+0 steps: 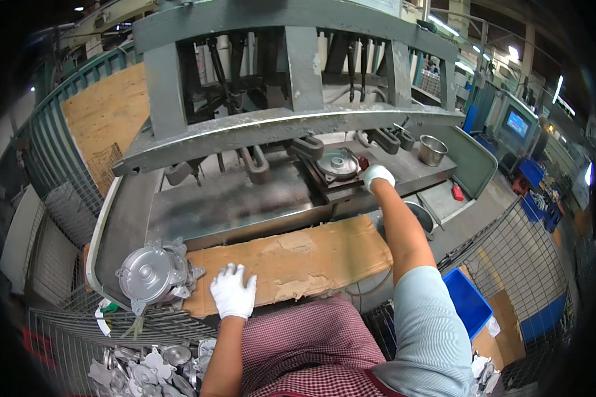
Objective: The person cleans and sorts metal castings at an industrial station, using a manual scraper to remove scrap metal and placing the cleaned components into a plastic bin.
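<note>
My left hand (232,292), in a white glove, rests with spread fingers on the near left part of a worn cardboard sheet (338,255). Farther off, my right hand (378,177), also gloved in white, reaches to the machine bed with its fingers closed. A small dark red thing (363,163) shows at its fingertips; its kind I cannot make out. Just left of it, a round metal casting (338,164) with a raised centre sits in a fixture on the bed. Several similar castings (149,274) are stacked left of my left hand.
A heavy grey press beam (291,122) with hooked clamps (257,165) spans above the bed. A metal pot (432,151) and a red object (457,192) are at right. Wire bins with castings (146,374) stand below left; a blue crate (467,303) lies lower right.
</note>
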Demonstrator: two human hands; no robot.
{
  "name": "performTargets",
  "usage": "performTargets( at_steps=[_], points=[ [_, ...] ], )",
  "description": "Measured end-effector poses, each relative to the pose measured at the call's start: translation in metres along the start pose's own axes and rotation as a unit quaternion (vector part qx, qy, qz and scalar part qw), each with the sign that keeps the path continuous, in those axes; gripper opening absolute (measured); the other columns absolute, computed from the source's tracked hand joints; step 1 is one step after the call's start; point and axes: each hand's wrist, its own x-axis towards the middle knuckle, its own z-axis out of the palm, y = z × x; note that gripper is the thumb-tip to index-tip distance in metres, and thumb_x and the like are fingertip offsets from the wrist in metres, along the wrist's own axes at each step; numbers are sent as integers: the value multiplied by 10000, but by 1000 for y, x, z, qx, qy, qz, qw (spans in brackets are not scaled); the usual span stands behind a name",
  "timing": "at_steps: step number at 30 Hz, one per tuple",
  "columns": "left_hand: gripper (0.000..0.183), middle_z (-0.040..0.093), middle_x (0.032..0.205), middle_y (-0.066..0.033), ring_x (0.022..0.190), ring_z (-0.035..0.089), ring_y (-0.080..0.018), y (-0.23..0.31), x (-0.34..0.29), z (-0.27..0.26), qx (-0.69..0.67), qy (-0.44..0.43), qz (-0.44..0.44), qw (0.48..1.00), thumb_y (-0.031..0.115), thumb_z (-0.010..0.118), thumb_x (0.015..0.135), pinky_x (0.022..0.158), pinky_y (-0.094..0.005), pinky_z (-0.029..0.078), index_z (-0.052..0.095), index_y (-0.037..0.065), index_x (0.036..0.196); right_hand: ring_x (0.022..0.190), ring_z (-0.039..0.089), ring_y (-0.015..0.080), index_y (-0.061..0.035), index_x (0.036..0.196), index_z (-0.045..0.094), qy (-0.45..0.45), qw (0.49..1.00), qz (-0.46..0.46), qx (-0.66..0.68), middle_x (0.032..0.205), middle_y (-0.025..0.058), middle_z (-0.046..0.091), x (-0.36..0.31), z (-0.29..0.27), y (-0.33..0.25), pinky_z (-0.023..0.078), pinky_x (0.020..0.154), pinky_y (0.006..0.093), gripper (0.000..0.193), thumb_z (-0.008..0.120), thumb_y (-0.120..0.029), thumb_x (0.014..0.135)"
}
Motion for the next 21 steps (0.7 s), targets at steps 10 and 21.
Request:
performTargets(
  at_steps=[10, 21],
  points=[
    [417, 596, 1226, -137, 1165, 538, -311, -3, -2, 12, 13, 2, 4, 1000, 347, 665, 808, 975, -470, 403, 631, 76, 1124, 1087, 591, 408, -86, 1200, 627, 148, 986, 8, 75, 1144, 219, 640, -100, -61, 190, 456, 932, 436, 557, 543, -514, 853],
    [409, 620, 1212, -179, 1125, 573, -343, -7, -9, 9, -63, 39, 0, 997, 307, 678, 813, 960, -452, 430, 643, 52, 1131, 1167, 558, 349, -117, 1325, 519, 499, 843, 198, -46, 1306, 167, 558, -160, 12, 274, 483, 920, 466, 595, 680, -391, 822]
  ],
)
